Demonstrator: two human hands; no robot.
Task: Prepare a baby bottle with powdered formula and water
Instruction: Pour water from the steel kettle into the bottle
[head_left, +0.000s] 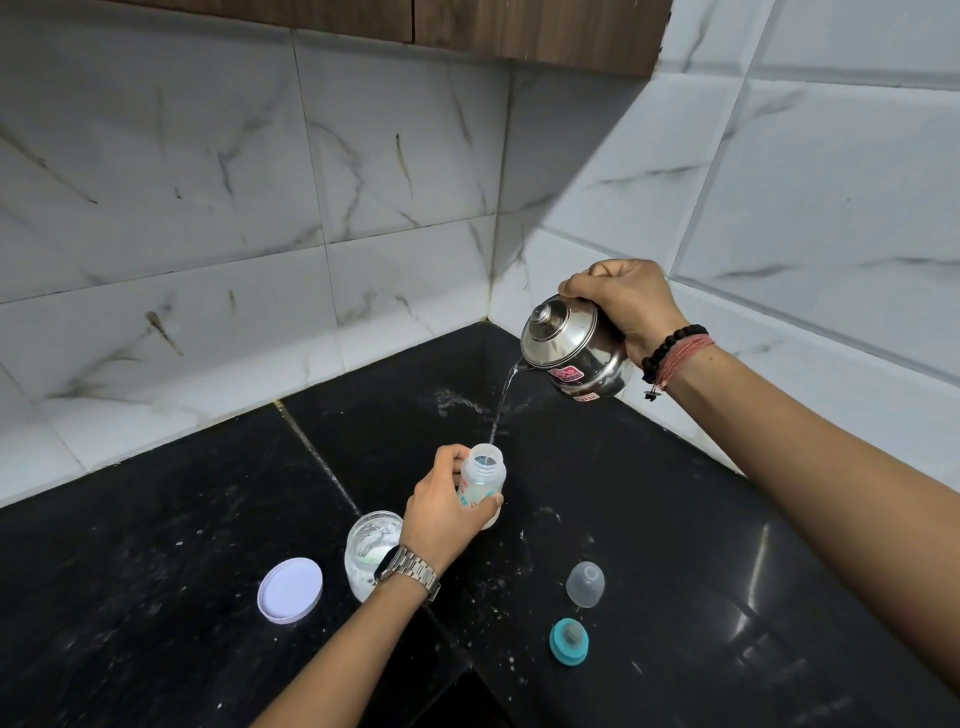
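My left hand grips a small clear baby bottle with its mouth uncovered, standing on the black counter. My right hand holds a shiny steel kettle tilted to the left, above and to the right of the bottle. A thin stream of water runs from the spout into the bottle's mouth. A clear jar with white powder in it stands just left of my left wrist. Its white lid lies on the counter beside it.
The bottle's clear cap and teal collar with nipple lie on the counter to the right front. White powder specks and a wet patch mark the counter. Marble-tiled walls meet in a corner behind; a wooden cabinet hangs overhead.
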